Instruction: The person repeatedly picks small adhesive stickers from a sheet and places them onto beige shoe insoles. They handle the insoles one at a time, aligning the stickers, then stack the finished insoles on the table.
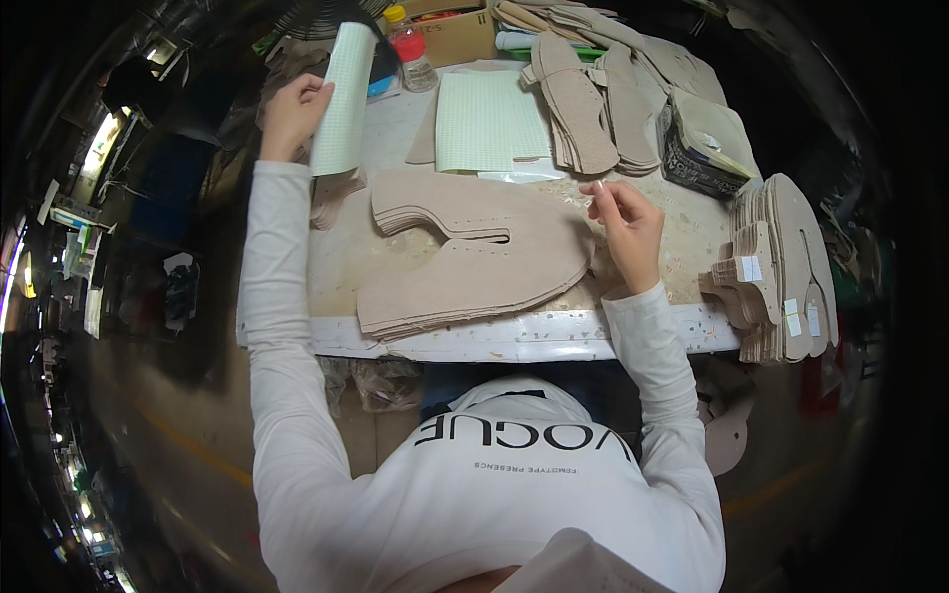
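My left hand (pixel 295 117) is closed on the edge of a pale green gridded sheet (pixel 346 94), which stands raised and curved over the table's left side. Below it, in the middle of the table, lies a neat stack of beige U-shaped shoe-upper pieces (pixel 514 267) with a slot and rows of small holes. Just off the stack's right end hovers my right hand (pixel 630 225), its thumb and fingers drawn together; whether something small is between them is too fine to make out. Another green gridded sheet (pixel 489 119) lies flat behind the stack.
Bundled beige pieces (pixel 573 109) lie at the back, beside a clear bottle (pixel 410 54) with a red label and a cardboard box (pixel 450 35). A dark open-topped box (pixel 704 148) stands at the right. More stacked pieces (pixel 781 267) with white tags rest on the right edge.
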